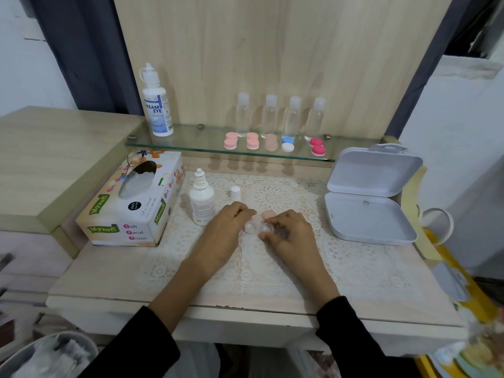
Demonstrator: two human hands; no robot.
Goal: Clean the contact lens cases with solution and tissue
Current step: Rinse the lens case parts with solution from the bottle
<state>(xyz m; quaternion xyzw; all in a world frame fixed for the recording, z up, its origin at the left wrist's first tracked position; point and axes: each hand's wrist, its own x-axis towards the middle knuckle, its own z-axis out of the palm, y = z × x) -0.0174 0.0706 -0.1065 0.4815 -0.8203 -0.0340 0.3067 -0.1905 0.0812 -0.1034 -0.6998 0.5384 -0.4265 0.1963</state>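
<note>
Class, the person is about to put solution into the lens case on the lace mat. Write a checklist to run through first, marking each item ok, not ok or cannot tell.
1. Cap off the small solution bottle: ok; its white cap stands apart on the mat.
2. Steady lens case: ok; the left hand and right hand both hold it.
3. Wells uncovered: ok for one, as a pink lid lies beside the case; the other, cannot tell.
4. Tissue ready: ok; the tissue box sits open beside the bottle.
5. A hand free for the bottle: not ok; both are on the case.
6. Wells clean: cannot tell; too small.
</note>
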